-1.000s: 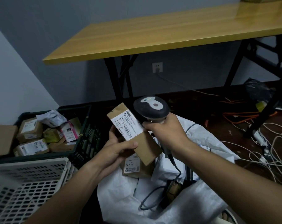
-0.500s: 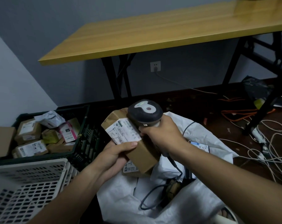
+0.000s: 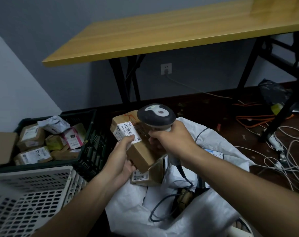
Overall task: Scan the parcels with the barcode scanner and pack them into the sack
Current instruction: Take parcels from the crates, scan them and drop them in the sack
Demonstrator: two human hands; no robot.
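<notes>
- White perforated crate: nearest item, at the lower left.
- White sack: lies open below both forearms. A labelled cardboard box rests at its mouth, and the scanner's dark cable loops down into it.
- Left hand: fingers curl under the brown parcel and the thumb presses on its white barcode label. The parcel is held above the sack mouth, tilted, with the label facing up.
- Right hand: fingers wrap round the handle of the barcode scanner. The scanner head sits directly over the far end of the parcel; whether the two touch cannot be told.
- Dark crate: stands left of the parcel, beyond the white crate, and contains several more labelled parcels.
- Loose cables: white and orange, spread over the dark floor at the right.
- Yellow table: stands behind on black legs, with a wall socket visible beneath it.
</notes>
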